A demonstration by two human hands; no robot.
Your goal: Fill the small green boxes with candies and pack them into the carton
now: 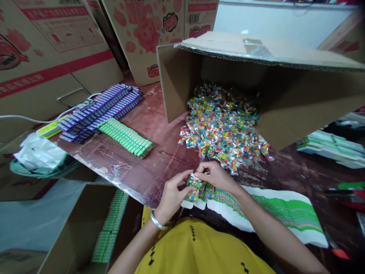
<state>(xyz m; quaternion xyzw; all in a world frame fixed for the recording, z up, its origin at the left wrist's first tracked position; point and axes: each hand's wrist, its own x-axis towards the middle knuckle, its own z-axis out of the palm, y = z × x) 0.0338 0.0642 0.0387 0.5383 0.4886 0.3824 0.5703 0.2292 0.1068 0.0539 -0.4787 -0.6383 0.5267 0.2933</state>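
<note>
Beyond our yellow cloth garment [213, 245], left hand [174, 192] and right hand [214, 176] pinch a rectangular green card packet [192, 193], likely light, best edge-held.

A scuffed dark-red table [164, 133] stands over a grey floor [31, 220], with a pale bluish-white wall [273, 23] beyond

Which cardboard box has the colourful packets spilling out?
The large open box on the table; the lower-left box holds rows of green packs instead, and the printed boxes show no contents.
</note>
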